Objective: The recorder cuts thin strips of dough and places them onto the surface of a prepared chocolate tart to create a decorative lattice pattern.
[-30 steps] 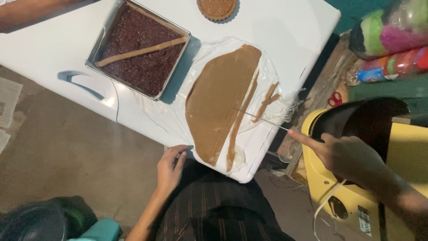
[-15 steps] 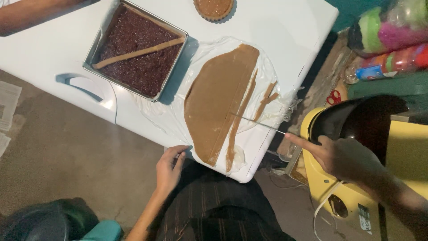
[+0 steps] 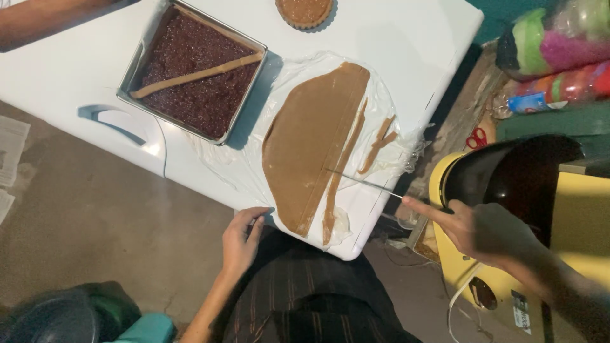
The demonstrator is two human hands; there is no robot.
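— Where are the hands?
— Left hand (image 3: 240,240) rests loose on the table edge (image 3: 190,184); right hand (image 3: 483,230) grips a knife (image 3: 362,181).
— And the dough?
— Rolled dough sheet (image 3: 311,140) lies on plastic wrap (image 3: 254,146), blade tip touching it. Beyond sits the filled baking tin (image 3: 190,70).

**Room to move on the white table**

The top middle of the white table (image 3: 406,38) is bare. The metal pan (image 3: 194,70) fills the upper left, and the small round tart (image 3: 305,11) sits at the top edge. The flat dough sheet (image 3: 311,143) covers the middle. A yellow machine (image 3: 572,209) blocks the right side.
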